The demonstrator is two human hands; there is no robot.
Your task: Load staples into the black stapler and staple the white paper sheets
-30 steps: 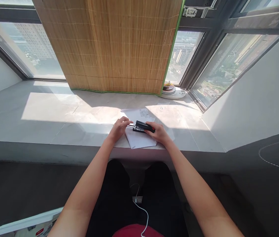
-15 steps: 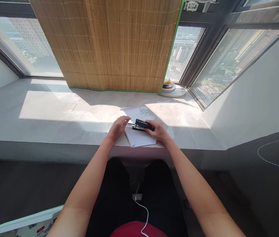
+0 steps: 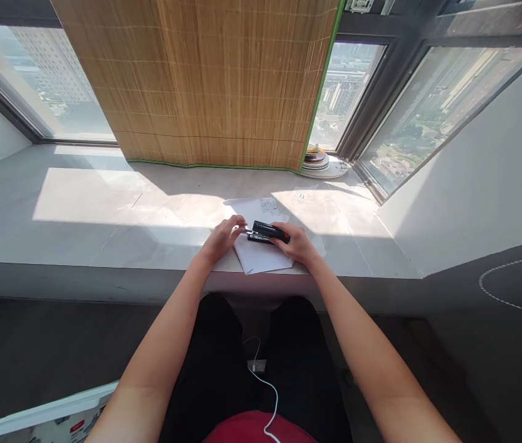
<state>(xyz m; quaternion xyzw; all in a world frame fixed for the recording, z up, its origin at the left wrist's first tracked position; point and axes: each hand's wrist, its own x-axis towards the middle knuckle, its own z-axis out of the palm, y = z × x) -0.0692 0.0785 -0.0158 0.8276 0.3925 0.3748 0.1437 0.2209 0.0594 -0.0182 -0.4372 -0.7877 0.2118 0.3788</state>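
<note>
A black stapler (image 3: 266, 232) lies over the white paper, its left end toward my left hand. My right hand (image 3: 294, 242) is closed around the stapler's right end, where a small red patch shows. At the left end a thin metal slide (image 3: 248, 231) sticks out a short way. My left hand (image 3: 224, 237) has thumb and fingers pinched at the slide's outer end; the fingertips partly hide it. Under both hands, sheets of white paper (image 3: 265, 263) rest on the sill, one with a printed block near its top.
The pale stone sill (image 3: 168, 243) ends in a front edge above my knees. A bamboo blind (image 3: 215, 86) hangs over the window behind it. Stacked plates (image 3: 323, 165) stand in the back right corner. A white cable (image 3: 274, 394) runs down over my lap.
My left hand has shifted slightly to the right, and less of the metal slide now sticks out of the stapler. My right hand keeps its hold on the stapler.
</note>
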